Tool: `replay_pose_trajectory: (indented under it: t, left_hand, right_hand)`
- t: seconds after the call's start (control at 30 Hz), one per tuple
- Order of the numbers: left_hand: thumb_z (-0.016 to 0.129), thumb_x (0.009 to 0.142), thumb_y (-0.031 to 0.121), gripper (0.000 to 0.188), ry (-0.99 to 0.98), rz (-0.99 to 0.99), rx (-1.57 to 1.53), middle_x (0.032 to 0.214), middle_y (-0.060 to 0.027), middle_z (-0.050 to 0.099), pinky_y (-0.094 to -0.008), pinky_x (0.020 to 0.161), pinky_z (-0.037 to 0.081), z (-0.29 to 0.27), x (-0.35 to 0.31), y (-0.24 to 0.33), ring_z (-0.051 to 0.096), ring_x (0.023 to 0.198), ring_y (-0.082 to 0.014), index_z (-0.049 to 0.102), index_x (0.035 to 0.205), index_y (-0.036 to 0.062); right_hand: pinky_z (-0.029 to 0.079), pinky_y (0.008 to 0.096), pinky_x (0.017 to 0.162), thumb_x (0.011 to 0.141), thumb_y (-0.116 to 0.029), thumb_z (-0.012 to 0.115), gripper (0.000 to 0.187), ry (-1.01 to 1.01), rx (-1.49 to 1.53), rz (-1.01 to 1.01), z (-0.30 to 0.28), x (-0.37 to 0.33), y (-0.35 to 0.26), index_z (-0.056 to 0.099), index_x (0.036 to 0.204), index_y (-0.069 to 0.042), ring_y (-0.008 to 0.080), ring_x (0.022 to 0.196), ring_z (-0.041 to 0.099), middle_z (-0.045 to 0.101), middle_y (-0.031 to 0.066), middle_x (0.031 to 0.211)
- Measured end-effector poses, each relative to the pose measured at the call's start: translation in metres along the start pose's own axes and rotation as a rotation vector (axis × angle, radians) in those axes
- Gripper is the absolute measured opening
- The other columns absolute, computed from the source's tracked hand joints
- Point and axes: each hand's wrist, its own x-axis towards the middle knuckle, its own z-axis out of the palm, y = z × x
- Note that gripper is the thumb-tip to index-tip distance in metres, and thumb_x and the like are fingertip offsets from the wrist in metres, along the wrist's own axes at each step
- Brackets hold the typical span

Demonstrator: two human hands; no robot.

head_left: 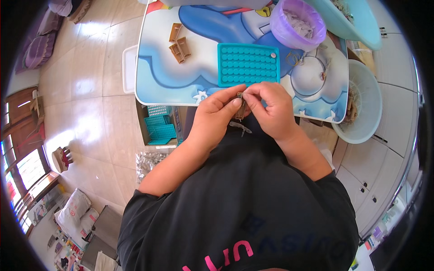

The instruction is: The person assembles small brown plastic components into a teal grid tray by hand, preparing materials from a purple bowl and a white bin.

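Note:
Close to my body, at the table's near edge, my left hand [214,112] and my right hand [274,108] pinch a small brown piece [240,114] between thumbs and fingertips. It looks narrow and boxy; the fingers cover much of it, so its exact kind is hidden. Just below it, against my dark shirt, lies a thin greyish strip [239,126]. Beyond my fingers sits a teal tray [220,67] with rows of round cells and a small pale round thing [273,55] at its right side. Several brown box-like pieces [180,49] lie at the far left of the table.
A purple-lined bucket [278,31] of scraps stands at the table's [203,45] far right. Two light-blue basins, one far right [370,27] and one at right [373,104], flank it. Below the table's left edge, a box [143,124] holds teal trays. A thin yellowish loop [293,58] lies near the bucket.

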Motion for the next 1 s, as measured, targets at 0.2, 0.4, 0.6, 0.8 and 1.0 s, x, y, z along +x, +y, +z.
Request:
replay_pose_trajectory:
  t: [0.2, 0.4, 0.6, 0.8, 1.0]
  left_hand:
    - [0.049, 0.092, 0.007, 0.032, 0.052, -0.039, -0.097, 0.107, -0.013, 0.062, -0.0308, 0.084, 0.05, -0.006, 0.001, 0.005, 0.062, 0.092, -0.0184, 0.05, 0.123, -0.0021]
    - [0.048, 0.092, 0.006, 0.03, 0.072, 0.013, -0.186, 0.106, -0.0141, 0.061, -0.0324, 0.084, 0.051, -0.015, 0.007, 0.005, 0.062, 0.093, -0.0199, 0.051, 0.121, -0.0013]
    - [0.049, 0.093, 0.007, 0.028, 0.102, 0.027, -0.265, 0.104, -0.0136, 0.062, -0.0323, 0.083, 0.052, -0.026, 0.013, 0.007, 0.063, 0.091, -0.0206, 0.052, 0.119, -0.0015]
    - [0.051, 0.092, 0.007, 0.027, 0.132, 0.026, -0.309, 0.099, -0.0113, 0.063, -0.0293, 0.079, 0.051, -0.026, 0.014, 0.008, 0.063, 0.087, -0.0179, 0.051, 0.117, -0.0029]
    - [0.051, 0.091, 0.006, 0.028, 0.096, 0.046, -0.331, 0.099, -0.0104, 0.062, -0.0285, 0.078, 0.051, -0.028, 0.015, 0.006, 0.062, 0.086, -0.0168, 0.051, 0.118, -0.0033]
  right_hand:
    - [0.044, 0.0344, 0.057, 0.077, -0.012, 0.065, 0.007, 0.122, -0.102, -0.011, -0.011, 0.026, 0.017, 0.064, 0.081, -0.007, 0.0267, 0.064, 0.058, 0.059, 0.0082, 0.07]
    - [0.046, 0.0342, 0.059, 0.078, -0.014, 0.064, 0.01, 0.143, -0.602, -0.033, -0.02, 0.039, 0.041, 0.064, 0.086, -0.009, 0.0256, 0.071, 0.059, 0.057, 0.005, 0.078]
    - [0.047, 0.0337, 0.059, 0.077, -0.013, 0.065, 0.008, 0.133, -0.575, 0.055, -0.021, 0.041, 0.048, 0.064, 0.083, -0.008, 0.0246, 0.07, 0.059, 0.058, 0.0053, 0.08]
    - [0.046, 0.0322, 0.057, 0.073, -0.006, 0.068, 0.009, -0.03, 0.014, 0.024, 0.002, 0.04, 0.0, 0.06, 0.079, -0.004, 0.0248, 0.066, 0.058, 0.059, 0.0086, 0.077]
    - [0.046, 0.0341, 0.06, 0.072, -0.007, 0.068, 0.011, -0.069, -0.066, -0.21, 0.026, 0.034, -0.008, 0.06, 0.079, -0.004, 0.0252, 0.069, 0.058, 0.059, 0.0072, 0.077]
